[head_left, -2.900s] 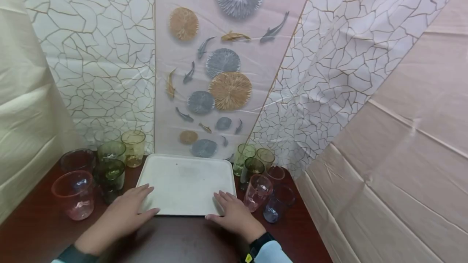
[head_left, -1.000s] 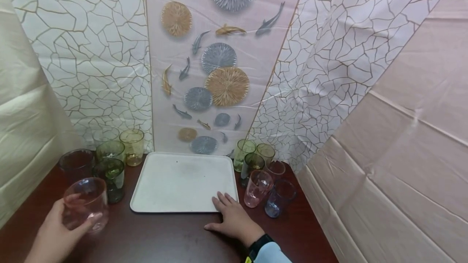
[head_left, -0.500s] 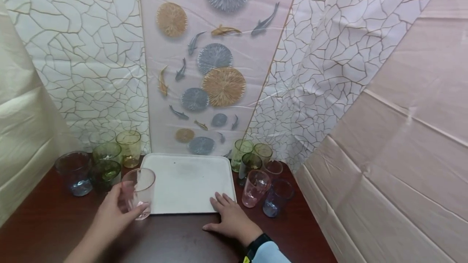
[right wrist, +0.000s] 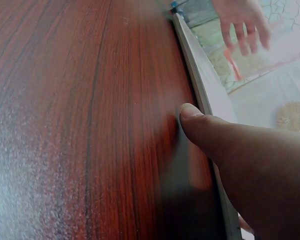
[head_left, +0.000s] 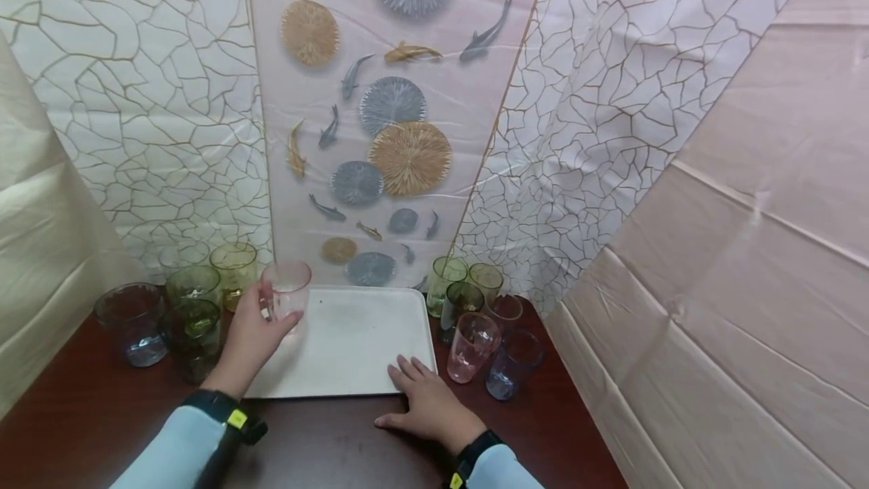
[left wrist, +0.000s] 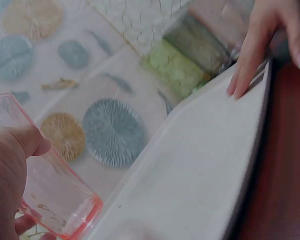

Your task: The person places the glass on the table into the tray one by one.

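Observation:
My left hand (head_left: pixel 253 338) grips a clear pink glass (head_left: pixel 289 289) from its left side, thumb in front. The glass is upright over the back left part of a white rectangular tray (head_left: pixel 360 345); whether its base touches the tray I cannot tell. In the left wrist view the thumb presses the wall of the pink glass (left wrist: pixel 60 190), whose base edge looks redder. My right hand (head_left: pixel 431 402) lies with straight fingers on the tray's front right corner, its thumb along the front edge. The right wrist view shows that thumb (right wrist: pixel 210 130) close up, beside the tray's rim.
Left of the tray stand a blue glass (head_left: pixel 139 330), a dark green glass (head_left: pixel 193 338), a yellow glass (head_left: pixel 234 270) and others. At right are a pink glass (head_left: pixel 471 349), a purple-blue glass (head_left: pixel 512 368) and several green or amber ones. Patterned cloth hangs behind the brown table (head_left: pixel 326 444).
My left hand left the tray's edge, took the pink glass from the table's left side and carried it right and back over the tray. My right hand stayed at its corner.

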A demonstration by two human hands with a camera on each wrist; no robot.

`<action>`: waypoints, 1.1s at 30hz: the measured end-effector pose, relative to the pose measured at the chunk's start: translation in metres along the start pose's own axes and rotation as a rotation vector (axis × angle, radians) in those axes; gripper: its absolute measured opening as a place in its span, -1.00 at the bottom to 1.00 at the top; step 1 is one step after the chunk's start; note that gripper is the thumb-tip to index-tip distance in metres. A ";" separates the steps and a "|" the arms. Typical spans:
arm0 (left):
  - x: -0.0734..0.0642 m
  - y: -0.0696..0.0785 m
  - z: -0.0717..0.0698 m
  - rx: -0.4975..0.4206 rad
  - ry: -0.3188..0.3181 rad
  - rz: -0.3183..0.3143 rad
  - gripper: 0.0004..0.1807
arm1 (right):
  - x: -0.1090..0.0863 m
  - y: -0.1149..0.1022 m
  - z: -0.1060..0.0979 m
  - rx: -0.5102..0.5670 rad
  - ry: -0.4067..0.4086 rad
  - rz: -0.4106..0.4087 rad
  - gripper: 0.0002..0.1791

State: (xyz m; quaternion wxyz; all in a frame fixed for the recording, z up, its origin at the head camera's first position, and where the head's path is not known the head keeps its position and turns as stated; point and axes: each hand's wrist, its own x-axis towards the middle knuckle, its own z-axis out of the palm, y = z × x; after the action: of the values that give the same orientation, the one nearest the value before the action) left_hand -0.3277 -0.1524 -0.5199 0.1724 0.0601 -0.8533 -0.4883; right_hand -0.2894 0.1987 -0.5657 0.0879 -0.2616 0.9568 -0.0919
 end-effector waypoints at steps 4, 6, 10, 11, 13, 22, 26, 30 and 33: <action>0.023 0.001 0.007 0.032 0.012 0.004 -0.16 | 0.001 0.000 0.000 0.002 -0.004 -0.001 0.16; 0.032 0.002 0.010 0.020 0.018 0.013 -0.16 | 0.001 0.001 0.000 -0.003 -0.004 0.001 0.16; 0.048 0.002 0.016 -0.012 0.048 0.032 -0.21 | 0.001 0.001 -0.001 0.000 -0.003 0.000 0.16; 0.051 0.000 0.017 -0.016 0.059 0.038 -0.21 | 0.001 0.001 -0.001 0.000 -0.005 0.001 0.16; 0.057 -0.006 0.021 -0.018 0.080 0.049 -0.21 | 0.001 0.000 -0.001 0.005 -0.011 0.003 0.16; 0.068 -0.026 0.031 -0.021 0.074 0.050 -0.11 | -0.003 -0.002 -0.001 0.000 -0.012 -0.002 0.15; 0.069 -0.029 0.036 -0.012 0.058 0.016 -0.09 | -0.003 -0.002 0.000 -0.028 0.010 -0.012 0.16; 0.071 -0.032 0.040 -0.009 0.048 -0.018 -0.07 | -0.004 -0.002 0.002 -0.040 0.028 -0.023 0.16; 0.073 -0.035 0.042 -0.015 0.043 -0.034 -0.05 | -0.005 -0.001 0.002 -0.038 0.039 -0.027 0.16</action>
State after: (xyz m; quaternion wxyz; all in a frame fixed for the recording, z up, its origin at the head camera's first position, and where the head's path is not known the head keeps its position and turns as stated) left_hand -0.4128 -0.1556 -0.5519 0.1827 0.0835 -0.8448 -0.4960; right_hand -0.2842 0.1997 -0.5668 0.0632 -0.2744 0.9562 -0.0799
